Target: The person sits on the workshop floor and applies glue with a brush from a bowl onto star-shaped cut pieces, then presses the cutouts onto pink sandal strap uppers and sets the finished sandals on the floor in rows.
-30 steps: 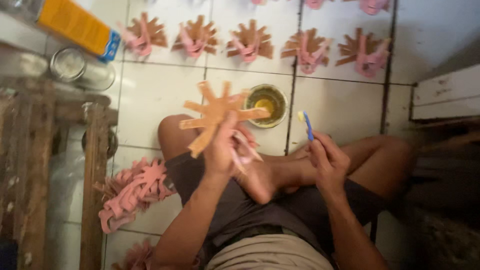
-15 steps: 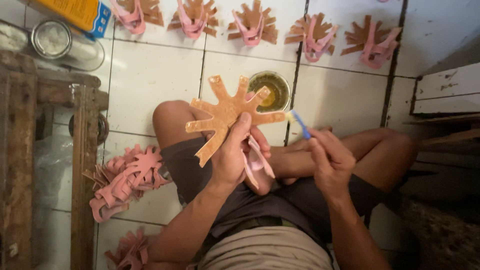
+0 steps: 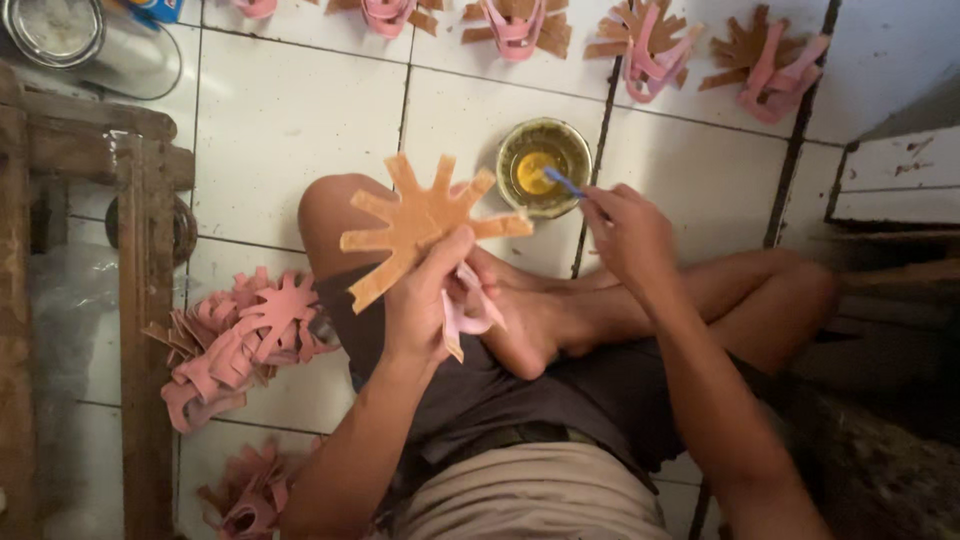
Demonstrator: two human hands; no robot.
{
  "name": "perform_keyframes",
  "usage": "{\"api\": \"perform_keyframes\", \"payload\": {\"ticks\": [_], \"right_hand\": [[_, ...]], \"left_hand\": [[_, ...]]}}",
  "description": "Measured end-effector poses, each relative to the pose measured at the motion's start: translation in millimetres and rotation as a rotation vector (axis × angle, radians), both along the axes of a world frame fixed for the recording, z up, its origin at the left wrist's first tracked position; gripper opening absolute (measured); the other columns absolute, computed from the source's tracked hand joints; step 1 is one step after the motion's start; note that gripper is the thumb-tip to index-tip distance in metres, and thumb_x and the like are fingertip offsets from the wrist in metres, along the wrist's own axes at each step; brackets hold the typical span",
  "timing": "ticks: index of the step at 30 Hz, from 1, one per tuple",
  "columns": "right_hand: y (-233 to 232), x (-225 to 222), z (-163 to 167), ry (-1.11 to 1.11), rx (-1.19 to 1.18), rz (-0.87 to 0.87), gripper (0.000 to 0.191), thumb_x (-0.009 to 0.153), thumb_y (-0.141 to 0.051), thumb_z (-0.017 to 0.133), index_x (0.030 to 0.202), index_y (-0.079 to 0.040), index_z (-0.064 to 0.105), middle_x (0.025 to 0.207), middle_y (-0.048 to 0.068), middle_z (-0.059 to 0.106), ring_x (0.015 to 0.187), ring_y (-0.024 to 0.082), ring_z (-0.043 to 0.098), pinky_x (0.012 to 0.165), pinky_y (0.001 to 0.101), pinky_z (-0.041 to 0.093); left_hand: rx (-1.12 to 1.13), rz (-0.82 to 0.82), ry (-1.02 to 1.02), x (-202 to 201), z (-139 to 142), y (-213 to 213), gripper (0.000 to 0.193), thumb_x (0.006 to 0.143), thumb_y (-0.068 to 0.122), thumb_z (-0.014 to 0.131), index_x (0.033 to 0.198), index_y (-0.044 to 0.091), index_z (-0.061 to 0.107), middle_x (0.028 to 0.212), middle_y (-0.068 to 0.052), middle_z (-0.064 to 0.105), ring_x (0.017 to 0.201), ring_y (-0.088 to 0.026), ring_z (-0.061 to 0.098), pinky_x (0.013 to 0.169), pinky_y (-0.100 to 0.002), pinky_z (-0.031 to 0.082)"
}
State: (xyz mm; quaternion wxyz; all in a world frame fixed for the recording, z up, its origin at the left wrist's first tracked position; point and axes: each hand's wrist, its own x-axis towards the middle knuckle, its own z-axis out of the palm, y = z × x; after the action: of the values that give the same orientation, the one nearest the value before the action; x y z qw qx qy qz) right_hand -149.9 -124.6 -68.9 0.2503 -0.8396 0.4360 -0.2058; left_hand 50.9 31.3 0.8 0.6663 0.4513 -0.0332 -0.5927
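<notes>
Over at nine o'clock, a wooden frame point(image 3: 140, 300) stands along the edge, and just right of it a heap of pink star-shaped cutouts point(image 3: 235, 345) lies on the white tiled floor point(image 3: 290, 110). Moving to centre, the left hand point(image 3: 430, 300) is up, fingers clenched around a tan star-shaped cutout point(image 3: 420, 220), its spokes fanning towards twelve o'clock above the bent knee; pink strips point(image 3: 465, 315) dangle from that same grasp. At one o'clock from the cutout sits a small glass bowl of yellow glue point(image 3: 543, 165) on the tiles. The right hand point(image 3: 630, 235) pinches a blue-handled brush point(image 3: 565, 183), its tip dipped in the bowl. Along twelve o'clock, a row of finished pink-and-tan pieces point(image 3: 650, 40) lies on the floor, well apart from the hands.
</notes>
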Motion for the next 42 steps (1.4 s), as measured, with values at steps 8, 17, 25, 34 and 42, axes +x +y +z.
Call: {"api": "perform_keyframes", "payload": {"ticks": [8, 17, 25, 34, 42], "right_hand": [[-28, 18, -39, 0.461, -0.260, 0.090, 0.013, 0.100, -0.028, 0.069, 0.095, -0.017, 0.075, 0.082, 0.009, 0.065, 0.066, 0.034, 0.065, 0.057, 0.0471, 0.051], [-4, -96, 15, -0.037, -0.095, -0.170, 0.016, 0.112, -0.010, 0.066, 0.123, 0.001, 0.071, 0.108, 0.020, 0.071, 0.096, 0.030, 0.070, 0.086, 0.0356, 0.054], [67, -39, 69, -0.428, -0.015, -0.032, 0.025, 0.097, 0.009, 0.067, 0.121, 0.004, 0.069, 0.094, 0.013, 0.067, 0.082, 0.020, 0.066, 0.074, 0.0279, 0.050], [65, -39, 70, -0.372, 0.033, 0.000, 0.023, 0.097, 0.009, 0.065, 0.119, 0.008, 0.070, 0.092, 0.013, 0.066, 0.080, 0.016, 0.063, 0.072, 0.0275, 0.049], [33, -84, 23, -0.774, 0.272, -0.573, 0.020, 0.110, -0.004, 0.060, 0.123, 0.004, 0.072, 0.091, 0.004, 0.067, 0.067, 0.008, 0.053, 0.059, 0.0236, 0.040]], "left_hand": [[0.017, 0.130, -0.069, 9, -11, 8, 0.031, 0.105, 0.023, 0.062, 0.084, 0.000, 0.065, 0.070, -0.012, 0.066, 0.056, -0.018, 0.064, 0.051, -0.029, 0.051], [0.046, 0.102, -0.024, -9, 0, -11, 0.024, 0.102, 0.024, 0.060, 0.100, 0.001, 0.066, 0.070, -0.011, 0.066, 0.057, -0.018, 0.064, 0.054, -0.030, 0.055], [-0.035, -0.029, -0.200, -41, 28, -29, 0.024, 0.104, 0.020, 0.058, 0.098, -0.003, 0.066, 0.067, -0.012, 0.067, 0.055, -0.017, 0.064, 0.054, -0.030, 0.057], [-0.011, -0.042, -0.167, -40, 27, -22, 0.028, 0.105, 0.022, 0.058, 0.095, -0.003, 0.065, 0.067, -0.012, 0.066, 0.055, -0.018, 0.065, 0.053, -0.029, 0.056], [-0.121, -0.130, 0.307, -23, 25, -12, 0.027, 0.086, 0.007, 0.061, 0.112, 0.003, 0.064, 0.090, -0.011, 0.071, 0.078, -0.018, 0.070, 0.068, -0.029, 0.056]]}}
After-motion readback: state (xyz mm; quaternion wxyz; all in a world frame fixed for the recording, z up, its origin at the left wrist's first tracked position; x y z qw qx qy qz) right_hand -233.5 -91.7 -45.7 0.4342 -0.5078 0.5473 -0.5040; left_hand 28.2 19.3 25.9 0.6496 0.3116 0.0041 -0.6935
